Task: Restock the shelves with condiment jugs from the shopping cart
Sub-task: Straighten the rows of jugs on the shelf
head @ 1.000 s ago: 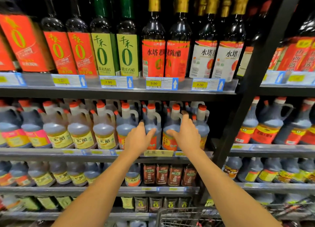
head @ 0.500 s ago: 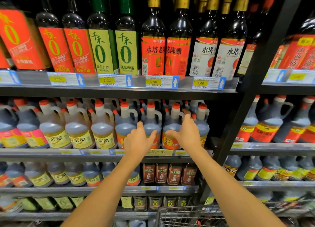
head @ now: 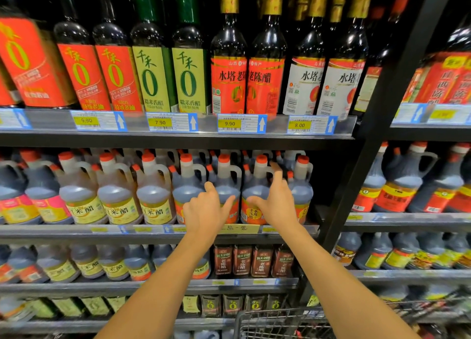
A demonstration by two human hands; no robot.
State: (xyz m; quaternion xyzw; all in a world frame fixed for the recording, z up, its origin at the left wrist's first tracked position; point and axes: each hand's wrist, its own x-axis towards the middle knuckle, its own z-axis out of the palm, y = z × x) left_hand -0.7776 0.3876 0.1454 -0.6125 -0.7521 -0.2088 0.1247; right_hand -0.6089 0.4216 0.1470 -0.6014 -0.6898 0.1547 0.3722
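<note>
Dark condiment jugs with red caps and orange labels stand in a row on the middle shelf [head: 285, 229]. My left hand [head: 205, 210] lies flat against the front of one jug [head: 225, 185], fingers straight and thumb spread to the right. My right hand [head: 276, 202] rests with straight fingers on the neighbouring jug [head: 256, 185], between it and the last jug [head: 302, 185] at the row's right end. Neither hand grips anything. The shopping cart [head: 280, 322] shows only its wire rim at the bottom.
Paler jugs with yellow labels [head: 153, 196] fill the shelf to the left. Tall bottles [head: 229, 66] stand on the shelf above, behind price tags. A black upright post [head: 356, 175] divides this bay from more jugs [head: 405, 183] on the right. Lower shelves hold smaller jugs and cartons.
Both hands stay on the same jugs on the middle shelf. The left thumb has spread a little wider. The view has drifted slightly.
</note>
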